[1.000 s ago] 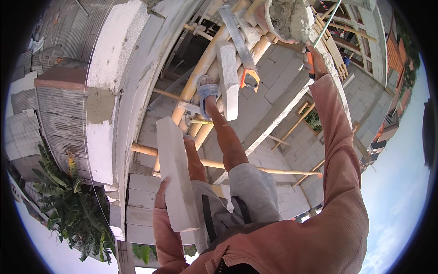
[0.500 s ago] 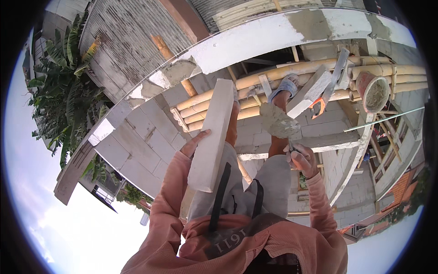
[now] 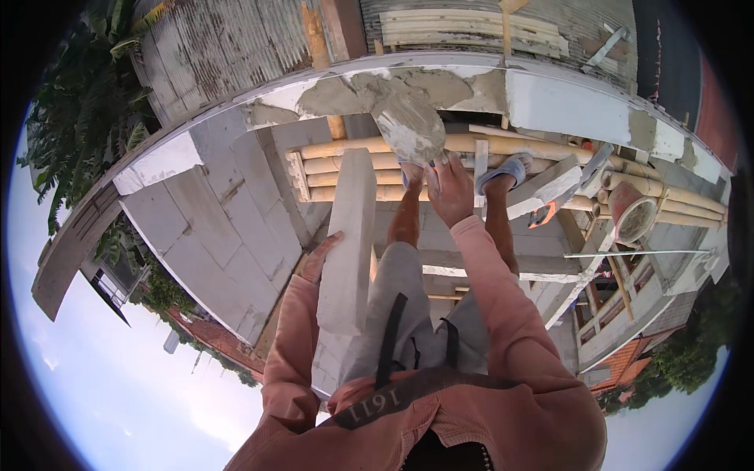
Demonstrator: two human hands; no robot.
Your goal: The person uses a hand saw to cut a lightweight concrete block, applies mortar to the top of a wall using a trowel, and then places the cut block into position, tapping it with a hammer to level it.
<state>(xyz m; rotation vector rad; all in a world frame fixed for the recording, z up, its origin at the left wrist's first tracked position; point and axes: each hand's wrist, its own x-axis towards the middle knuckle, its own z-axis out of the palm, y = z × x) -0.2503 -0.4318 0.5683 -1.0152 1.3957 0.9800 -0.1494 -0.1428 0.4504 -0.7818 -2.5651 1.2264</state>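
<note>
My left hand (image 3: 320, 257) grips the side of a long, pale grey lightweight concrete block (image 3: 349, 243), which stands on end in front of my left leg. Its palm is partly hidden behind the block. In my right hand (image 3: 451, 188), fingers closed on the handle, is a trowel (image 3: 410, 129) whose broad blade is coated with grey mortar. The blade lies over the near edge of a curved wall top (image 3: 565, 96). Wet mortar (image 3: 334, 96) covers the wall top just left of the blade and runs on behind it.
Lashed bamboo poles (image 3: 353, 166) form the platform under my sandalled feet. To the right, another pale block (image 3: 550, 188) rests beside a saw with an orange handle (image 3: 542, 213). Farther right sits a mortar bucket (image 3: 632, 213). Corrugated roofing (image 3: 236, 39) lies beyond the wall.
My right hand has carried the trowel left and away from me, from above my right leg to the wall top. My left hand still holds the block. The whole view has shifted.
</note>
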